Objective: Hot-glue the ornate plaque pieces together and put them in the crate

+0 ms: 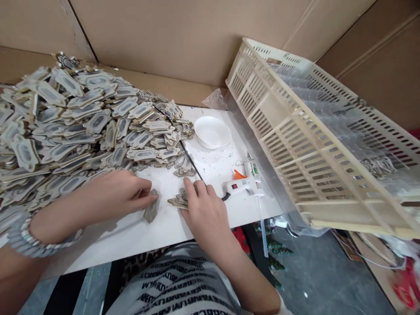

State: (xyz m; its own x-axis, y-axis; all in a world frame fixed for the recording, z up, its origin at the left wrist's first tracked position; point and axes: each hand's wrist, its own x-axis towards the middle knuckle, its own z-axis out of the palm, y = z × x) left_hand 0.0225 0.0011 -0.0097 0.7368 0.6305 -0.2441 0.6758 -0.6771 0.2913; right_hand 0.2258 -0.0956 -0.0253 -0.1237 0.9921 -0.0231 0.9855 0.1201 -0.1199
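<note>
My left hand (126,192), a beaded bracelet at its wrist, has thumb and fingertips closed at the upper edge of a small flat plaque-like piece (151,211) with a scalloped outline. That piece is at the white tabletop, a little blurred. To its right, my right hand (206,212) curls its fingers over a small stack of similar pieces (178,200). The fingers hide part of this stack. A large heap of the same pieces (95,118), pale-faced with brownish edges, covers the left and back of the table.
A white bowl (212,132) stands behind my right hand. Beside it lies a white glue gun (243,186) with a glue stick (263,232) jutting over the table edge. A cream slotted crate (278,127) holding clear plastic bags fills the right. Cardboard (157,39) walls the back.
</note>
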